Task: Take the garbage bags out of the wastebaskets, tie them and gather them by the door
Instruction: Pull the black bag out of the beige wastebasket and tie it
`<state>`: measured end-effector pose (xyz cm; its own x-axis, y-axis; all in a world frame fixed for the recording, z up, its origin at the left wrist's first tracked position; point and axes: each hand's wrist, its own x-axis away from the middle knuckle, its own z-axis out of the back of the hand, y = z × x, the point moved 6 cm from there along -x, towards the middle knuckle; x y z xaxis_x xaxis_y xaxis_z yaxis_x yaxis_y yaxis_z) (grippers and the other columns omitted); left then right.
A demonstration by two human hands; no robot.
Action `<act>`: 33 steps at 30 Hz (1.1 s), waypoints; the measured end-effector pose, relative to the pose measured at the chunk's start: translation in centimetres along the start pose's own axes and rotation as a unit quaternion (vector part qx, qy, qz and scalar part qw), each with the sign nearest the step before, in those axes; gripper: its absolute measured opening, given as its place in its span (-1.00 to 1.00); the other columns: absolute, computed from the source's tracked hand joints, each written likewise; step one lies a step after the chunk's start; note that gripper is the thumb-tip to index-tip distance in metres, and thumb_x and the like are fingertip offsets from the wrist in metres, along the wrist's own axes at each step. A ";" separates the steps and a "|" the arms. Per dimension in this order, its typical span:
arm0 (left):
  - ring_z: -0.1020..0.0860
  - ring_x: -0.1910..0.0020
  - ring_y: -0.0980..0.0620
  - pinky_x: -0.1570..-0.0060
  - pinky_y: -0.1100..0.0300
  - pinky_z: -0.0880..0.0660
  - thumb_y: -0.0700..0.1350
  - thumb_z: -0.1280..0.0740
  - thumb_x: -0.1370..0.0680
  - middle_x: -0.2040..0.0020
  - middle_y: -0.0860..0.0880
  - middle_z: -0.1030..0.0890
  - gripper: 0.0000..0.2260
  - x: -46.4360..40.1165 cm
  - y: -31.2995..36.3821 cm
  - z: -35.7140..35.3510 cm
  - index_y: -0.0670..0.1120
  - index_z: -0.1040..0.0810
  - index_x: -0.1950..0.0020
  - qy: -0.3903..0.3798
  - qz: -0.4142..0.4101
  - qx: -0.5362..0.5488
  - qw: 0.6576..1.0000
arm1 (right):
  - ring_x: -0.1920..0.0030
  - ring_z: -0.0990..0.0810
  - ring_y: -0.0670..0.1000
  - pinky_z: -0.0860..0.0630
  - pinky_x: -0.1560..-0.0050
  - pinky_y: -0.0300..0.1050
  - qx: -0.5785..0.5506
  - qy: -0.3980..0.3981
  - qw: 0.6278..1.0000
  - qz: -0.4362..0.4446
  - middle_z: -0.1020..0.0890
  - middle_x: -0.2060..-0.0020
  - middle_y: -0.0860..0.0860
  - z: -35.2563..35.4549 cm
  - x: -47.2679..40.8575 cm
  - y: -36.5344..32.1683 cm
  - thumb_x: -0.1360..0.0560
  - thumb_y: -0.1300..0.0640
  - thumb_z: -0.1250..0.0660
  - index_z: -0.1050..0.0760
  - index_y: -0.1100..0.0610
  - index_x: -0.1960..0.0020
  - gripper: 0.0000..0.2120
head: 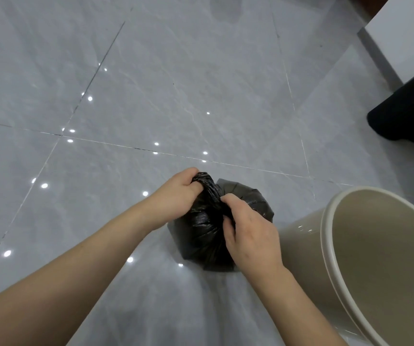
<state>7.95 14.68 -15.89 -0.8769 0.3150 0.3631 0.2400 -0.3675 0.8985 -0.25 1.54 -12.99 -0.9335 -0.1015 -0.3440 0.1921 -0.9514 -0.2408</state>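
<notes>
From my head camera, looking down: the bin [365, 258] stands on the floor [151, 96] at the lower right, cream-coloured, round, with a thick pale rim. Its mouth faces me and I see only bare inner wall; no liner and no rubbish show in the part I can see, though its bottom runs out of the picture.

The bag [201, 236] is out of the bin and sits on the floor just left of it, close to its wall; whether the two touch I cannot tell. It is black, glossy and crinkled, bulging into a squat rounded lump, so something fills it, but the plastic is opaque and I cannot see what. Its top is gathered into a twisted neck that rises up and away from the bin.

My left hand [176, 196] is on the side of the bag away from the bin. Its grip is closed round the end of the twisted neck, fingers curled over it, the black plastic poking out above my knuckles. My right hand [248, 228] lies between the bag and the bin, its grip pinching the neck lower down where it meets the bulge, fingers curled into the folds. Both forearms are bare.

Beyond the bin, at the far right edge, stands a dark block [405, 116] on the floor, and past that a white panel [405, 38]. The floor is grey marbled tile with thin seams and small bright reflections of lights.
</notes>
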 end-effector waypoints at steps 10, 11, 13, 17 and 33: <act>-0.43 0.31 0.02 0.26 0.07 -0.38 -0.13 -0.30 -0.47 0.23 -0.08 -0.53 -0.77 -0.1 -1.7 -0.6 0.06 -0.26 0.01 0.014 0.015 0.029 0.999 | 0.05 -0.52 -0.12 -0.53 0.18 -0.14 -0.079 -0.059 0.987 -0.126 -0.55 -0.02 -0.12 -0.7 0.2 1.9 -0.54 0.09 -0.23 -0.56 0.01 -0.13 -0.79; -0.42 0.30 0.03 0.26 0.09 -0.37 -0.13 -0.31 -0.45 0.17 -0.10 -0.51 -0.74 0.4 -1.5 -0.7 0.08 -0.24 0.04 0.013 -0.007 0.026 1.000 | 0.01 -0.49 -0.14 -0.51 0.09 -0.15 -0.108 -0.072 0.979 -0.160 -0.53 -0.03 -0.13 -0.9 0.2 2.4 -0.55 0.10 -0.25 -0.56 0.01 -0.12 -0.81; -0.43 0.22 0.06 0.14 0.11 -0.40 -0.04 -0.32 -0.39 0.01 -0.04 -0.48 -0.73 1.3 -1.2 -0.9 0.10 -0.26 0.04 0.006 -0.061 -0.039 0.997 | 0.03 -0.49 -0.19 -0.43 0.01 -0.23 -0.163 -0.097 0.957 -0.219 -0.48 -0.01 -0.14 -1.3 0.2 3.2 -0.55 0.12 -0.28 -0.56 0.00 -0.06 -0.86; -0.34 -0.17 0.09 -0.26 0.11 -0.23 0.08 -0.36 -0.45 -0.16 0.15 -0.33 -0.79 1.8 -1.1 -1.6 0.18 -0.45 -0.05 0.026 -0.138 -0.212 0.967 | 0.03 -0.46 -0.32 -0.34 0.05 -0.46 -0.259 -0.133 0.910 -0.294 -0.47 0.02 -0.13 -1.9 0.1 3.8 -0.52 0.13 -0.33 -0.52 -0.09 0.10 -0.89; -0.35 -0.11 0.11 -0.23 0.19 -0.01 0.12 -0.10 -0.38 0.05 0.28 -0.41 -0.72 1.0 -2.3 -2.1 0.10 -0.57 0.13 0.059 -0.226 -0.315 0.920 | 0.33 -0.39 -0.04 -0.31 0.28 -0.12 -0.263 -0.259 0.876 -0.311 -0.45 0.35 -0.05 -4.1 0.1 3.3 -0.31 0.06 -0.31 -0.43 0.11 0.35 -0.86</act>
<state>5.68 13.99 -18.11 -0.8755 0.4772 -0.0753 -0.4172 -0.6682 0.6160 1.56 -0.39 -17.48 -0.8933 0.1413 0.4267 -0.4164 -0.6176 -0.6673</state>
